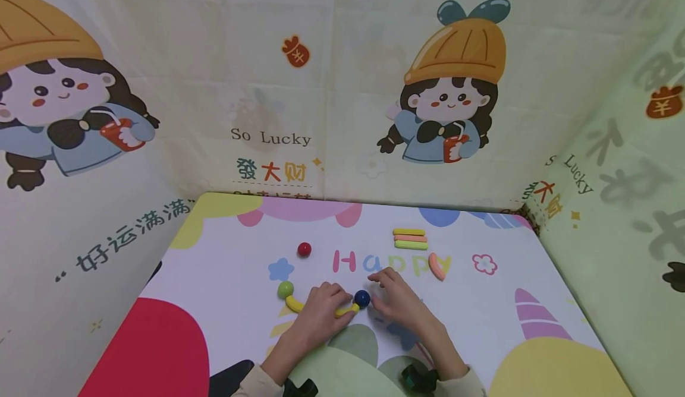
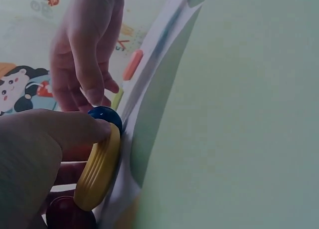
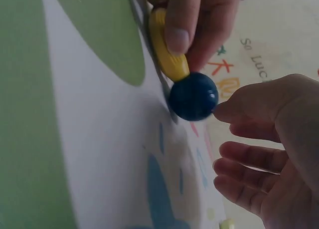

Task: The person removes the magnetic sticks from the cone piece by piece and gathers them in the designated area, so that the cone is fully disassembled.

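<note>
A yellow curved stick [image 1: 294, 305] bridges a green ball [image 1: 286, 290] and a dark blue ball [image 1: 362, 299]; its middle is hidden under my left hand [image 1: 320, 314]. That hand pinches the stick near the blue ball, its thumb on the ridged side [image 2: 99, 174] in the left wrist view. My right hand [image 1: 398, 302] sits just right of the blue ball [image 3: 194, 97]. In the right wrist view its thumb tip reaches the ball's edge, while the other fingers are loosely bent and hold nothing.
A red ball [image 1: 304, 249] lies farther back on the table [image 1: 235, 278]. Three straight sticks, the yellow one [image 1: 409, 232] rearmost, lie side by side beyond the right hand. A pink curved stick [image 1: 436, 266] rests nearer. Printed cloth [image 1: 342, 88] hangs behind the table.
</note>
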A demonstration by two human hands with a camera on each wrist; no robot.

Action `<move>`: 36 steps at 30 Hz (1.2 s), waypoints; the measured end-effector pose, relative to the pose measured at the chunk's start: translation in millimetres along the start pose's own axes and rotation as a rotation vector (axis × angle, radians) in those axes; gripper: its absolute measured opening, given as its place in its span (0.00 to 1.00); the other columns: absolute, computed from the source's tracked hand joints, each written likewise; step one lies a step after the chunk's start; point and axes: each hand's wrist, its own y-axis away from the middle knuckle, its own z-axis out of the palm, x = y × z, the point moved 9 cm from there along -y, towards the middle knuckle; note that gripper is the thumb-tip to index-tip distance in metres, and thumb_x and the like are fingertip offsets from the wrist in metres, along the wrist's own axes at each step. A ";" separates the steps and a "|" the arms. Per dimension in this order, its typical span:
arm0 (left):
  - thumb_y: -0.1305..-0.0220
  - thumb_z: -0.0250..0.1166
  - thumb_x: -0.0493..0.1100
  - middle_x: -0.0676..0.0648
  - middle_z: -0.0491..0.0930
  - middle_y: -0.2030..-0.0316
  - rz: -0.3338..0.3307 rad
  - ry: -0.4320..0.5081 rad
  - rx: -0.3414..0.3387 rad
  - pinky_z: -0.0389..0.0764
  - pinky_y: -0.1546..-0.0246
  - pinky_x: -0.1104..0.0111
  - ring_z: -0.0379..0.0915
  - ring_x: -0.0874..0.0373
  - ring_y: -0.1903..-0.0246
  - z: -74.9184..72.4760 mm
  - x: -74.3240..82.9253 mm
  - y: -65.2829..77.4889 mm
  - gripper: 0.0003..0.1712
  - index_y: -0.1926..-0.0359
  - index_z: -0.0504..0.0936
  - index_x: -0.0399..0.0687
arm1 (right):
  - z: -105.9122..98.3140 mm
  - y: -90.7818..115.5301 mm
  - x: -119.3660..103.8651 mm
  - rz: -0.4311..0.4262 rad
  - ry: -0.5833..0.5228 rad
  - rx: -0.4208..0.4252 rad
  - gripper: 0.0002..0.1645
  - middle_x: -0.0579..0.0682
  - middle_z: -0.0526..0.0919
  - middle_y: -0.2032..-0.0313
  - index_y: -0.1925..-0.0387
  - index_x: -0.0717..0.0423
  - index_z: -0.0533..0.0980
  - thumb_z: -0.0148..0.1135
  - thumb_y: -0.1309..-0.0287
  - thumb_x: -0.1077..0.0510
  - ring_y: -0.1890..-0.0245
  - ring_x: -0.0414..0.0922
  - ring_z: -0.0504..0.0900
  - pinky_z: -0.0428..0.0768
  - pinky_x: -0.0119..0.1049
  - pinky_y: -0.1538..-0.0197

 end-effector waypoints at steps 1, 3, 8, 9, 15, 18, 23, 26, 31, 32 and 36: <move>0.37 0.69 0.54 0.55 0.82 0.58 0.003 0.004 -0.001 0.74 0.55 0.63 0.72 0.59 0.57 0.9 -0.1 0.1 0.16 0.52 0.87 0.53 | 2.7 0.1 -2.0 -0.002 -0.002 -0.016 0.22 0.51 0.78 0.51 0.46 0.59 0.77 0.69 0.43 0.62 0.55 0.45 0.78 0.83 0.39 0.49; 0.36 0.68 0.54 0.55 0.82 0.59 0.013 0.011 0.000 0.72 0.56 0.64 0.71 0.59 0.57 2.3 0.2 0.6 0.15 0.53 0.88 0.54 | 8.4 0.7 -4.7 -0.002 -0.005 -0.048 0.21 0.50 0.78 0.51 0.45 0.57 0.77 0.67 0.42 0.62 0.55 0.43 0.78 0.83 0.39 0.48; 0.37 0.69 0.53 0.57 0.81 0.62 0.043 0.017 0.037 0.69 0.59 0.66 0.68 0.62 0.61 2.5 1.1 2.4 0.12 0.56 0.89 0.55 | 21.5 1.4 -8.6 -0.013 0.012 -0.109 0.21 0.46 0.77 0.51 0.45 0.54 0.78 0.65 0.41 0.61 0.54 0.39 0.76 0.82 0.38 0.45; 0.37 0.70 0.53 0.57 0.81 0.63 0.049 0.018 0.045 0.68 0.60 0.67 0.68 0.62 0.62 2.4 1.2 2.6 0.12 0.57 0.90 0.55 | 23.8 1.3 -9.9 -0.027 0.021 -0.115 0.21 0.45 0.77 0.51 0.45 0.54 0.78 0.66 0.41 0.60 0.54 0.39 0.76 0.82 0.38 0.44; 0.36 0.69 0.53 0.58 0.81 0.66 0.057 0.013 0.059 0.68 0.59 0.66 0.67 0.64 0.64 4.2 1.1 2.9 0.12 0.57 0.90 0.54 | 30.9 -0.6 -16.5 -0.086 0.058 -0.113 0.20 0.46 0.77 0.53 0.46 0.53 0.79 0.66 0.42 0.60 0.54 0.40 0.76 0.82 0.38 0.45; 0.36 0.69 0.53 0.58 0.80 0.66 0.055 0.007 0.058 0.68 0.59 0.66 0.68 0.64 0.65 5.3 0.8 2.8 0.12 0.57 0.90 0.54 | 31.7 -1.4 -17.2 -0.083 0.063 -0.109 0.20 0.46 0.77 0.55 0.47 0.51 0.80 0.67 0.43 0.60 0.55 0.40 0.76 0.82 0.38 0.46; 0.36 0.69 0.54 0.58 0.80 0.66 0.051 0.003 0.055 0.68 0.59 0.66 0.68 0.64 0.65 4.6 1.3 2.5 0.12 0.58 0.90 0.55 | 32.0 -1.7 -15.7 -0.061 0.072 -0.101 0.19 0.45 0.77 0.55 0.48 0.50 0.81 0.68 0.43 0.59 0.55 0.39 0.76 0.83 0.37 0.47; 0.36 0.69 0.53 0.58 0.81 0.66 0.049 0.000 0.048 0.68 0.59 0.66 0.68 0.63 0.65 4.0 1.7 2.3 0.12 0.58 0.90 0.55 | 31.4 -1.7 -14.7 -0.042 0.068 -0.097 0.19 0.45 0.77 0.55 0.48 0.50 0.81 0.68 0.43 0.58 0.56 0.39 0.76 0.83 0.37 0.47; 0.36 0.69 0.53 0.58 0.81 0.66 0.059 -0.005 0.050 0.68 0.60 0.67 0.69 0.63 0.65 3.3 2.2 2.4 0.12 0.57 0.90 0.55 | 30.4 -2.1 -13.9 -0.031 0.062 -0.084 0.20 0.45 0.77 0.55 0.48 0.50 0.80 0.69 0.44 0.57 0.56 0.39 0.76 0.83 0.38 0.48; 0.37 0.69 0.53 0.58 0.81 0.66 0.061 -0.006 0.052 0.68 0.60 0.67 0.69 0.63 0.65 3.2 2.4 2.6 0.12 0.57 0.90 0.55 | 30.0 -2.0 -13.9 -0.035 0.062 -0.076 0.19 0.45 0.78 0.55 0.49 0.50 0.80 0.69 0.44 0.58 0.56 0.39 0.76 0.83 0.38 0.48; 0.37 0.70 0.53 0.58 0.81 0.65 0.063 -0.004 0.051 0.67 0.60 0.67 0.69 0.63 0.65 3.1 2.1 2.0 0.12 0.57 0.90 0.55 | 28.4 -2.1 -13.2 -0.036 0.063 -0.048 0.19 0.46 0.78 0.55 0.50 0.50 0.80 0.69 0.45 0.58 0.56 0.39 0.77 0.84 0.38 0.48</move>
